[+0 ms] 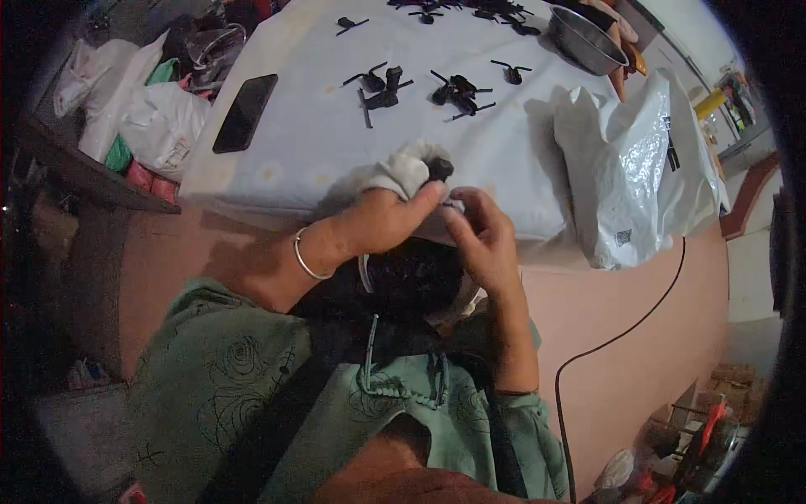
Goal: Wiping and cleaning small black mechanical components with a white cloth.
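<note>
My left hand (378, 220), with a bangle at its wrist, is closed around a bunched white cloth (403, 170) above the table's near edge. A small black part (439, 170) pokes out of the cloth by the left thumb; its far side is covered. Close beside it, my right hand (489, 239) pinches a pale bit that looks like an end of the same cloth. Beyond my hands, small black parts with thin prongs lie in a left cluster (384, 94) and a middle cluster (460, 94), with a single one (512, 73) to the right.
More black parts lie at the table's (294, 50) far edge, near a metal bowl (586, 44). A black phone (245, 113) rests at left; a white plastic bag (613, 176) hangs over the right edge. Bags (159, 126) fill a shelf at left. A dark cable (621, 332) crosses the floor.
</note>
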Demonstrator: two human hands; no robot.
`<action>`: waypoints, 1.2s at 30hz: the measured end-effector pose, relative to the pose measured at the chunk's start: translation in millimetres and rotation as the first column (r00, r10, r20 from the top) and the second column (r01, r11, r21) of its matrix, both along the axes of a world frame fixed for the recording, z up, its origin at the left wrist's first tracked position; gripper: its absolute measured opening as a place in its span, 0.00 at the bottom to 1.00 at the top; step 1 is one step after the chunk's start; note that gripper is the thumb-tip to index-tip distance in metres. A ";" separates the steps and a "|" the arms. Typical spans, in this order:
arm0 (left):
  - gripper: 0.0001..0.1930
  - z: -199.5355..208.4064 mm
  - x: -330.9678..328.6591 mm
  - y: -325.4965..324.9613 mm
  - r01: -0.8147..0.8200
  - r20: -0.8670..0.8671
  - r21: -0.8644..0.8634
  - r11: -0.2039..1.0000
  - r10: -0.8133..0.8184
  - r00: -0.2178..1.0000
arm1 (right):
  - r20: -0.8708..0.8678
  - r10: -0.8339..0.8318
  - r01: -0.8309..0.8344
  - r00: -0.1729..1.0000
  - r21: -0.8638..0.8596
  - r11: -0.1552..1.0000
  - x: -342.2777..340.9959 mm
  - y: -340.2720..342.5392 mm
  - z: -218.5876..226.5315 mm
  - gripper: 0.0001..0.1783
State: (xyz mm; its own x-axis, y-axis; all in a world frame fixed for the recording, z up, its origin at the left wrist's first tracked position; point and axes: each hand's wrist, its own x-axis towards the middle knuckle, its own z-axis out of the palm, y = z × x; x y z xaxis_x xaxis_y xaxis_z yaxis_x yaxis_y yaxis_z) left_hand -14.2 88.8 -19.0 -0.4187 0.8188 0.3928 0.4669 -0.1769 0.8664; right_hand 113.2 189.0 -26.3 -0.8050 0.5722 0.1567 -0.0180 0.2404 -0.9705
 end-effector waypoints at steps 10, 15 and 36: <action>0.14 24.3 7.2 -9.5 0.165 0.178 -0.288 0.943 -0.116 0.977 | -0.108 0.076 -0.057 0.991 0.175 0.983 4.0 6.9 -4.7 0.04; 0.13 15.0 12.9 -6.6 0.174 0.089 -0.215 0.961 -0.158 0.983 | -0.183 0.043 -0.051 0.982 -0.039 0.998 2.5 3.9 -10.4 0.08; 0.17 23.3 -19.3 -16.8 0.026 -0.443 -0.348 0.937 -0.189 0.876 | -0.013 0.196 -0.196 0.981 -0.125 0.973 7.4 16.3 -4.0 0.14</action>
State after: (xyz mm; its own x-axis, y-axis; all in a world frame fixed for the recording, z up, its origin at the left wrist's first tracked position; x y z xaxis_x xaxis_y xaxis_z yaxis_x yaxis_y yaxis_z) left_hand -33.5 72.1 4.3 -0.1571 0.9616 0.2249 0.8213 0.0007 0.5705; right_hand 120.7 205.3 -30.3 -0.9033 0.4185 0.0945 -0.0534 0.1088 -0.9926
